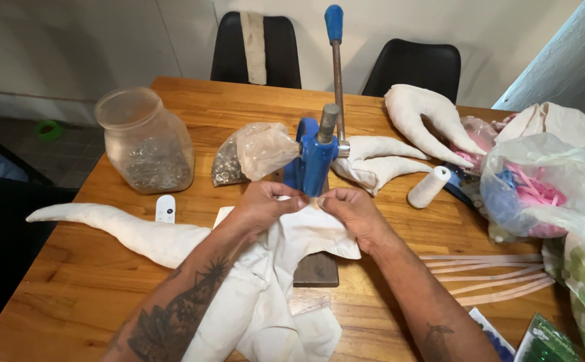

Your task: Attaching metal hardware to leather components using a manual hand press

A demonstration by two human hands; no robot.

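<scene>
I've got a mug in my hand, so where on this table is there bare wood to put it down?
Bare wood shows on the wooden table behind the clear plastic jar of metal rings, and at the near left corner below the long white stuffed fabric piece. The right side is crowded: plastic bags, white thread spool, pale strips. Both hands fill the centre at the blue hand press.

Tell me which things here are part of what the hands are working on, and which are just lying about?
In use:
- left hand and right hand, pinching the white fabric piece
- blue hand press, the fabric held at its base

Lying about:
- plastic jar of metal rings
- small bag of metal rings
- thread spool
- stuffed fabric shapes
- white remote
- plastic bags
</scene>
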